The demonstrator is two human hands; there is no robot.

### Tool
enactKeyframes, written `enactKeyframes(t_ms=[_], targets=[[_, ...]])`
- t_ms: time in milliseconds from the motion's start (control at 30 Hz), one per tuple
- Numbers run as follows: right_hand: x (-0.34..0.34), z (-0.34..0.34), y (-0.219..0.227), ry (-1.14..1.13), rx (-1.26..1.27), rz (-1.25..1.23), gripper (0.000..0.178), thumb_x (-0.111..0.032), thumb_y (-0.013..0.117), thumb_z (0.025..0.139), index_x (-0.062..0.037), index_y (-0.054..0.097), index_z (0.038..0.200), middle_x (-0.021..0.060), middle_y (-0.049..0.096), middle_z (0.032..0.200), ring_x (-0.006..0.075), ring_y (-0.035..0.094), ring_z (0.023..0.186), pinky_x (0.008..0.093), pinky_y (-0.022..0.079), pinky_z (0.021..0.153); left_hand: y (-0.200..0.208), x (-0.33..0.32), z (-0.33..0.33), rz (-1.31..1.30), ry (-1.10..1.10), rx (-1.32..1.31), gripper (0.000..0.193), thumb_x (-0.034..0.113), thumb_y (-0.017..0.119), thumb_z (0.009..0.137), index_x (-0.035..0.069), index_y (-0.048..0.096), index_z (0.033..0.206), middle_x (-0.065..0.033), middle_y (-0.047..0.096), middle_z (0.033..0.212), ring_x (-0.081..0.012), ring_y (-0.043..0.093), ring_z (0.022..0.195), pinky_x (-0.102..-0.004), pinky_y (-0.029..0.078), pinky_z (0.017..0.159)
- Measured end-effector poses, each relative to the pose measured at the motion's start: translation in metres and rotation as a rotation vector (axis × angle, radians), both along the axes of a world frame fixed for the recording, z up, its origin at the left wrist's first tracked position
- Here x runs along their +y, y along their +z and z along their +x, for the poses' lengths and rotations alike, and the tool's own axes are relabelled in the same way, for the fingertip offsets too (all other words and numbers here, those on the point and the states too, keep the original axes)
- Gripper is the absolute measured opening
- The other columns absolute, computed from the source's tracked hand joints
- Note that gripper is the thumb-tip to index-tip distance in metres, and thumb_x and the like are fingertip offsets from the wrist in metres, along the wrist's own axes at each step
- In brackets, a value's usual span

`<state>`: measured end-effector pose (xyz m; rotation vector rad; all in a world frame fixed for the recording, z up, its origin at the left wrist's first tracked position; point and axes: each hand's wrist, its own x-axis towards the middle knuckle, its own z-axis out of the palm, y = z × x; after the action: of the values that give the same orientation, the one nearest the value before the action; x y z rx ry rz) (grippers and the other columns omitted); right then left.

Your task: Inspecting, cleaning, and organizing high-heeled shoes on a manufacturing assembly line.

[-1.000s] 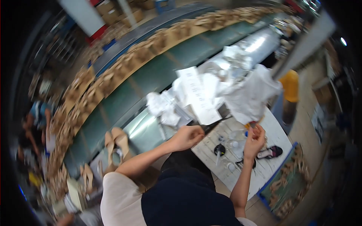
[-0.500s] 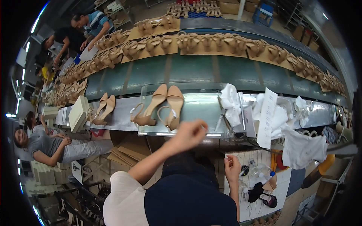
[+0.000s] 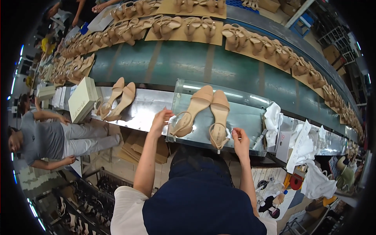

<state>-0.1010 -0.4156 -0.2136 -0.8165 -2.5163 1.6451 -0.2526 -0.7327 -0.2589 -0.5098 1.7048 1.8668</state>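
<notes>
A pair of beige high-heeled sandals stands side by side on a glass-topped panel (image 3: 246,117), toes pointing away from me. The left sandal (image 3: 199,98) has its ankle strap raised in a loop; the right sandal (image 3: 220,111) stands with its heel and strap nearest me. My left hand (image 3: 159,120) is beside the left sandal's heel, fingers reaching towards the strap and loosely apart. Close to the right sandal's strap is my right hand (image 3: 241,143), its thumb and fingers slightly bent. Nothing shows in either hand.
Another beige pair (image 3: 122,100) and a pale shoebox (image 3: 83,100) are on the bench to the left. White cloths and paper (image 3: 301,145) crowd the right. Beyond lies a green conveyor (image 3: 180,58) with rows of sandals on cardboard. A co-worker in grey (image 3: 43,133) stands at left.
My left hand has moved from in front of the sandals to their left side. My right hand has risen from low down to the right sandal. The view has shifted and tilted.
</notes>
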Motion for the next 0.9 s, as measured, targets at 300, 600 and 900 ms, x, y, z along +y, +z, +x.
enactKeyframes(t_ms=[300, 600, 900], targets=[[-0.003, -0.022, -0.069, -0.063, -0.224, -0.656, 0.046, -0.039, 0.046, 0.094, -0.0024, 0.051, 0.121, 0.0069, 0.059, 0.105, 0.0140, 0.055, 0.097, 0.0305, 0.044, 0.081, -0.047, 0.038, 0.025, 0.368, -0.052, -0.288, 0.042, 0.040, 0.043, 0.093, 0.006, 0.058, 0.113, -0.0081, 0.064, 0.102, -0.0173, 0.063, 0.090, -0.0293, 0.050, 0.080], [-0.004, -0.036, 0.008, -0.114, 0.209, -1.251, 0.065, -0.044, 0.061, 0.083, -0.0003, 0.040, 0.127, 0.0132, 0.059, 0.108, 0.0242, 0.059, 0.096, 0.0348, 0.044, 0.088, 0.086, 0.083, 0.021, 0.552, -0.104, 0.478, 0.071, 0.017, 0.064, 0.082, 0.004, 0.024, 0.138, -0.0200, 0.058, 0.108, -0.0253, 0.060, 0.098, -0.0364, 0.047, 0.088], [0.030, -0.050, 0.085, 0.118, 0.420, -0.816, 0.061, -0.014, 0.069, 0.077, 0.0025, 0.038, 0.127, 0.0150, 0.061, 0.107, 0.0223, 0.058, 0.103, 0.0325, 0.042, 0.093, 0.137, 0.120, 0.015, 0.313, -0.054, 0.551, 0.089, 0.005, 0.069, 0.079, -0.002, 0.006, 0.142, -0.0195, 0.061, 0.105, -0.0203, 0.062, 0.095, -0.0303, 0.050, 0.082]])
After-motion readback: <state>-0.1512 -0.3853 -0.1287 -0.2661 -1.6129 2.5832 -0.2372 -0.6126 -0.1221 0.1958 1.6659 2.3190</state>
